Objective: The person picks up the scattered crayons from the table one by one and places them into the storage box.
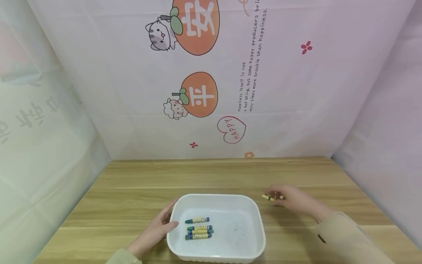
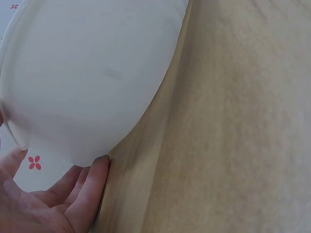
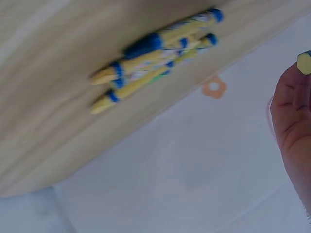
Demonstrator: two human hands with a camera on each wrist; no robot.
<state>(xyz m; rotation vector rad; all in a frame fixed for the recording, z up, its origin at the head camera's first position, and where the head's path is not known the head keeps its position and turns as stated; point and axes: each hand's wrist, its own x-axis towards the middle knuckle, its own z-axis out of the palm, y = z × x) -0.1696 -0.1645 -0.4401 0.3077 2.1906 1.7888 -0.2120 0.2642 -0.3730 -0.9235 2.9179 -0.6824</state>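
Note:
A white plastic bin [image 1: 215, 251] stands on the table with several green crayons [image 1: 199, 228] inside, in yellow wrappers with blue bands. My left hand [image 1: 155, 230] grips its left side, thumb over the rim. In the left wrist view, fingertips [image 2: 99, 167] press the outer wall of the bin [image 2: 97, 73]. To the right of the bin, my right hand [image 1: 288, 198] pinches a yellow crayon [image 1: 268, 197] pointing left; its flat end [image 3: 304, 63] shows in the right wrist view. There, three yellow crayons [image 3: 150, 58] lie side by side on the wood, apart from the fingers [image 3: 291, 97].
The wooden table [image 1: 148, 176] ends at the back against a white printed cloth [image 1: 280, 91]. More cloth hangs on the left side [image 1: 43, 165] and right side [image 1: 385, 146].

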